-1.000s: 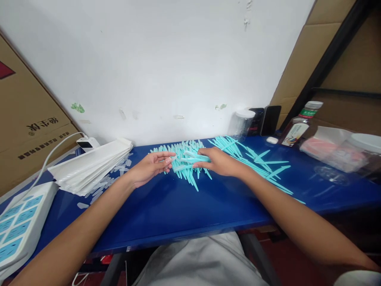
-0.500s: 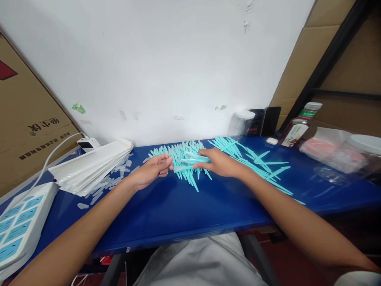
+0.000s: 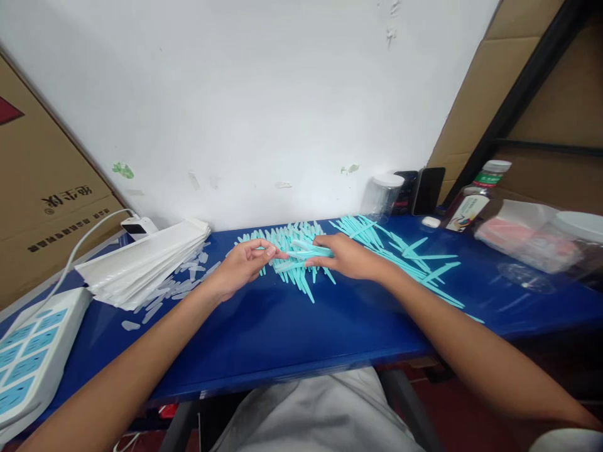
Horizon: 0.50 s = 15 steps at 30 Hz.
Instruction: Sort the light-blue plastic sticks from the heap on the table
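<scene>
At frame centre, my right hand (image 3: 351, 254) clasps slim turquoise plastic sticks (image 3: 308, 252); whether my left hand (image 3: 245, 263) pinches anything, I can't tell. The translucent-capped pile (image 3: 298, 277) looks done; bare turquoise sticks (image 3: 420, 270) centre-right and loose translucent plastic caps (image 3: 179, 287) centre-left seem left.

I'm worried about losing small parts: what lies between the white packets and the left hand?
In the head view, small translucent pieces lie scattered on the blue table between the white packets and the left hand.
</scene>
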Motion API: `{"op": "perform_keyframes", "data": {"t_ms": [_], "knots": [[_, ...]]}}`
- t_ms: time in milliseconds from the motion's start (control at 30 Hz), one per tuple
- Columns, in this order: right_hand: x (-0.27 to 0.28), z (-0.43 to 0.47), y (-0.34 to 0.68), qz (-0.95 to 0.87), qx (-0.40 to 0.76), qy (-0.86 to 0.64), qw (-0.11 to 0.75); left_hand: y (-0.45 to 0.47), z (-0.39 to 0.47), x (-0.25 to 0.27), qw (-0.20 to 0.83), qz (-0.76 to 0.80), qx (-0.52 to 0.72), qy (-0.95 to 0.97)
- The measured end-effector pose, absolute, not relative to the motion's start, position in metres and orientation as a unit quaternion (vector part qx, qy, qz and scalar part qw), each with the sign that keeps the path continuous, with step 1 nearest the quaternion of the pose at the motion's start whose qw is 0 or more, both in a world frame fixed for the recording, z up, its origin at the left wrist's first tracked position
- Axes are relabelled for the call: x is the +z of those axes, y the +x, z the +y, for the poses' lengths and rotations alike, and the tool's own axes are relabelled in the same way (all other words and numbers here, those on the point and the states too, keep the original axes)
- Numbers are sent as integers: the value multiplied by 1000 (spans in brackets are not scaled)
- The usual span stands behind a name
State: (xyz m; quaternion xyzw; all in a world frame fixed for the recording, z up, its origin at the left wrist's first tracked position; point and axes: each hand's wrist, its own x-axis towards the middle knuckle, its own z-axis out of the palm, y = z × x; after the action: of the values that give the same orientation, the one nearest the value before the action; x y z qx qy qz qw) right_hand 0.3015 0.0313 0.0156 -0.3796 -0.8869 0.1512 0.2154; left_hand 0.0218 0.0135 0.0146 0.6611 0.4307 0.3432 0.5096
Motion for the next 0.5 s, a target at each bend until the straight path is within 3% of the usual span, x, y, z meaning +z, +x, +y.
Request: {"op": "perform_keyframes", "data": {"t_ms": [167,367,500], "knots": [[17,30,301,-886,153,-383,213,21,16,12,436,469,400,656],[16,31,302,-886,153,-379,219,22,15,12,483,457,395,634],[16,31,301,-887,154,-377,219,24,14,11,448,449,396,664]]}}
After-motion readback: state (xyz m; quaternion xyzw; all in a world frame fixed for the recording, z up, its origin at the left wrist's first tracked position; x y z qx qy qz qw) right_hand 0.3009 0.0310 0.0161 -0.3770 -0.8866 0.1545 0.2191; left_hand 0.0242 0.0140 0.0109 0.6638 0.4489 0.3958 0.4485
